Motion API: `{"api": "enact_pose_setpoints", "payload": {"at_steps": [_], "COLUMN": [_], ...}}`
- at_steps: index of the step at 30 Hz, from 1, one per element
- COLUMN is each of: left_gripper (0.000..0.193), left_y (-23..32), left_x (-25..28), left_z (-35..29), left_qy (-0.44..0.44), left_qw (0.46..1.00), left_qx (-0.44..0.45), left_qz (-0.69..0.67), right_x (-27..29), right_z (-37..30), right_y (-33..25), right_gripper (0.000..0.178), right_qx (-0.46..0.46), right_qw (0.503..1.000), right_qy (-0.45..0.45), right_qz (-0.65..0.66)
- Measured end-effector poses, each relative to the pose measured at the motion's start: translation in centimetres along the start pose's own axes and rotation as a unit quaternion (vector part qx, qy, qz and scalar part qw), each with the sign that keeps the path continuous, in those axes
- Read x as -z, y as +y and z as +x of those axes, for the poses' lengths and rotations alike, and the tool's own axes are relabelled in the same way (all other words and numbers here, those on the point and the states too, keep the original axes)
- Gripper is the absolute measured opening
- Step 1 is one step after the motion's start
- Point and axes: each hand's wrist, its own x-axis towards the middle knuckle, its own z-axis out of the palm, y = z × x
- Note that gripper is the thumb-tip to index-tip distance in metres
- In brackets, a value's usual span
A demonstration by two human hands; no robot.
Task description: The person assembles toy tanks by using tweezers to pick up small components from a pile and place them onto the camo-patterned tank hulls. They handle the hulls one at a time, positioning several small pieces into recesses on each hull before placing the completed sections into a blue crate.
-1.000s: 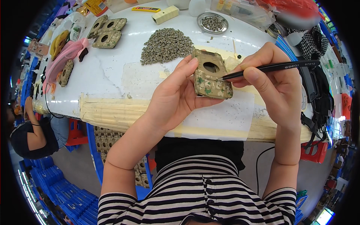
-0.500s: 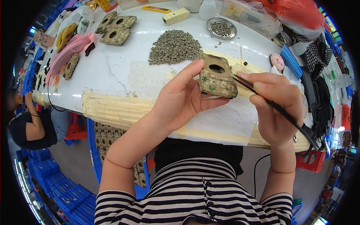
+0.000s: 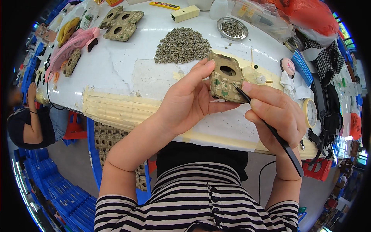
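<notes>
My left hand [image 3: 185, 100] is closed around the edges of a camouflage-patterned plastic casing [image 3: 228, 86] with an oval hole, tilted above the table. In my right hand [image 3: 276, 110] is a pair of black tweezers [image 3: 285, 146], pinched between thumb and fingers. Their tip meets the casing's lower right face, below the hole. Whether the tips grip some tiny part is too small to tell. Beyond the casing lies a heap of small metallic parts [image 3: 181, 45], and a round metal dish [image 3: 232, 29] holds more of them.
More camouflage casings [image 3: 119, 31] lie at the far left beside a pink mesh basket [image 3: 67, 58]. A cream block [image 3: 185, 14] and a tape roll [image 3: 310, 113] are on the table. A blue crate of casings [image 3: 92, 149] stands below the edge. Another person [image 3: 31, 123] sits at left.
The tweezers' tip has moved from beside the hole down to the casing's lower right face. My right hand has turned and the tweezers slant more steeply. The view has shifted slightly.
</notes>
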Motion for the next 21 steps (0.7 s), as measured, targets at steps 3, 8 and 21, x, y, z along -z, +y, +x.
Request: {"api": "enact_pose_setpoints", "payload": {"at_steps": [3, 8, 21], "left_gripper": [0.034, 0.046, 0.046], "left_y": [-0.01, -0.15, -0.15], "left_x": [0.13, -0.4, -0.35], "left_z": [0.03, 0.05, 0.08], "left_qy": [-0.009, 0.028, 0.026], "left_qw": [1.0, 0.999, 0.999], "left_qx": [0.0, -0.014, -0.012], "left_qz": [-0.004, 0.014, 0.018], "right_x": [0.03, -0.02, 0.12], "right_z": [0.03, -0.03, -0.09], "right_y": [-0.08, -0.05, -0.16], "right_gripper": [0.03, 0.03, 0.029], "right_qx": [-0.007, -0.01, -0.028], "right_qw": [1.0, 1.0, 0.999], "right_qy": [0.001, 0.002, -0.001], "right_qz": [0.006, 0.009, 0.023]}}
